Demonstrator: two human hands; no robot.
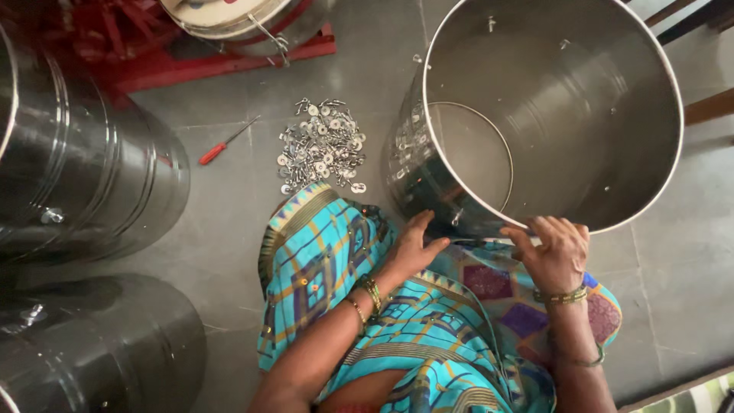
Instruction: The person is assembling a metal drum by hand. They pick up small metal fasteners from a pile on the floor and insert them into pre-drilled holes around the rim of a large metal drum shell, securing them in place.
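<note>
The drum (550, 115) lies tilted on the floor (229, 229), its open mouth toward the lap. The left hand (413, 245) presses flat, fingers released, against its outer wall; the right hand (556, 252) curls over the rim, grasping it. Washers (321, 145) (a loose heap) lie just beside the drum, a screwdriver (225, 143) near them.

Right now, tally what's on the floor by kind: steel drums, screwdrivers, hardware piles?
Steel drums: 4, the open steel drum under both hands, two more at left, one at top
Red-handled screwdriver: 1
Pile of small metal fittings: 1
Total: 6
</note>
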